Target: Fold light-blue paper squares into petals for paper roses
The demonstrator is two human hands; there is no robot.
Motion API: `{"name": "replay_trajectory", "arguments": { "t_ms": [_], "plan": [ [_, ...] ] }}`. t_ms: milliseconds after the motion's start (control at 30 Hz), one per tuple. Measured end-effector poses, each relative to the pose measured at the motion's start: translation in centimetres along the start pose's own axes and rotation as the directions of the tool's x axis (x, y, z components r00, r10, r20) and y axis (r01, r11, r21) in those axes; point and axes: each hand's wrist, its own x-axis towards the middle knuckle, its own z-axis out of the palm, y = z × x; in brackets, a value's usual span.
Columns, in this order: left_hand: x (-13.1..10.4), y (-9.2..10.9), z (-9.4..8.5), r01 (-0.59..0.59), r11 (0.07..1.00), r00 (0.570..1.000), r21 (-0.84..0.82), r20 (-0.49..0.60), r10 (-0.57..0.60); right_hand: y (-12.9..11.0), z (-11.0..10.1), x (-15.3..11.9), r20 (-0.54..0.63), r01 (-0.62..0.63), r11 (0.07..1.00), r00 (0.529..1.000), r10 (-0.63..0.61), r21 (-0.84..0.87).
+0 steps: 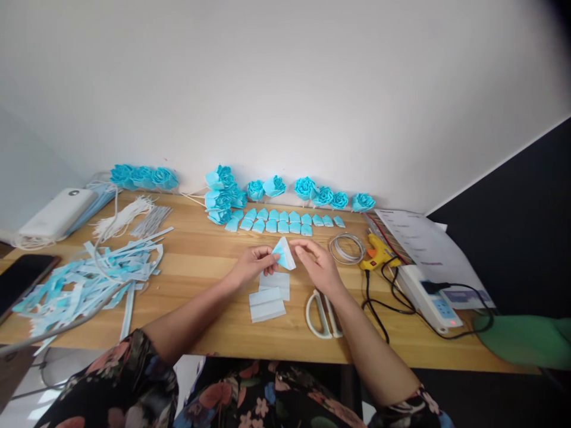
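Note:
My left hand (259, 261) pinches a small folded blue and white piece (284, 254) above the middle of the wooden table. Close to the right edge of that piece is my right hand (317, 261), its thumb and index finger apart and nothing seen between them. Flat pale rectangular pieces (267, 305) lie just below my hands. Behind them, small folded blue petals (283, 226) form rows. White-handled scissors (318, 315) rest partly under my right forearm, their blades hidden.
Blue flowers (218, 193) line the wall. Cut strips (89, 279), white cords (125, 215) and a phone (24, 279) lie left. To the right are a wire coil (347, 248), a yellow glue gun (379, 252), a power strip (430, 300) and papers (419, 244).

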Motion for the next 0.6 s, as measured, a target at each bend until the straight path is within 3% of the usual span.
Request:
{"name": "replay_trajectory", "arguments": {
  "t_ms": [133, 233, 433, 600],
  "plan": [
    [-0.07, 0.15, -0.04, 0.025, 0.997, 0.999, -0.077, -0.032, -0.027, -0.19, -0.7, 0.28, 0.027, 0.208, 0.971, 0.978, -0.206, -0.118],
    [-0.07, 0.08, -0.03, 0.036, 0.995, 0.998, -0.093, -0.046, -0.04, 0.05, -0.56, 0.31, 0.102, 0.279, 0.948, 0.959, -0.266, -0.15],
    [-0.04, -0.03, 0.01, 0.019, 0.998, 0.999, -0.059, -0.028, -0.021, 0.64, -0.05, 0.25, 0.141, 0.294, 0.949, 0.95, -0.278, -0.111],
    [0.03, 0.14, 0.08, -0.002, 1.0, 1.0, 0.025, -0.028, 0.002, 0.43, 0.14, 0.22, 0.096, 0.191, 0.982, 0.977, -0.19, -0.005]
  ]
}}
